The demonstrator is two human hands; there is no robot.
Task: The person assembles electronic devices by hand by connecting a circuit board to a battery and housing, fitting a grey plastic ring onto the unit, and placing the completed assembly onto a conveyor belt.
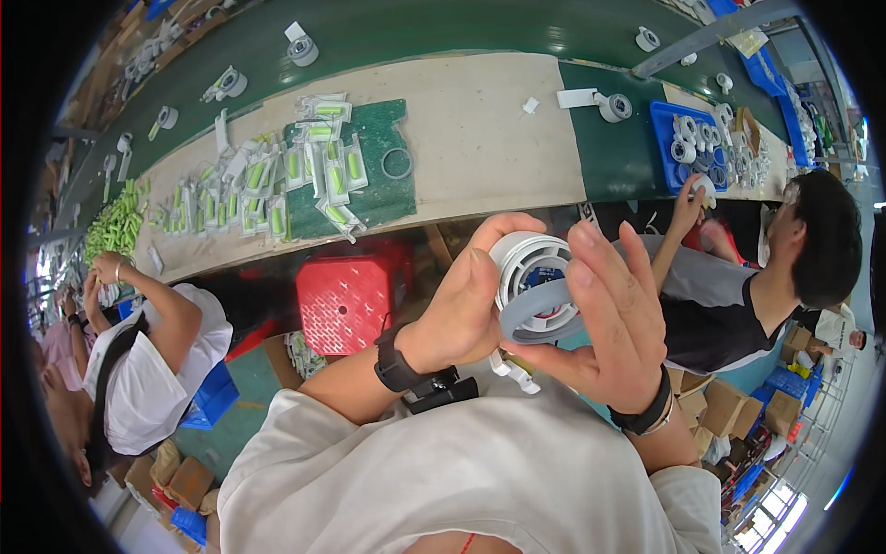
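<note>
In front of my chest, my left hand [454, 305] is closed around the side of a round white slotted housing [526, 243], which looks like a small fan head. Blue shows behind its slots, and a white bracket-like piece [513, 371] sticks out below. My right hand [614, 323] grips a smooth grey ring [546, 300], thumb at the lower edge and fingers along the right side. The ring is tilted across the lower front of the housing; whether it is seated anywhere I cannot tell. Another grey ring [397, 163] lies on a green mat [395, 198] on the bench.
The bench carries several white parts with green cells [249, 189] and a pile of green cells [115, 222]. Beyond it, a green belt [415, 32] bears white fan heads. A red stool [341, 305] stands below. Co-workers sit on both sides; a blue tray [660, 115] is at right.
</note>
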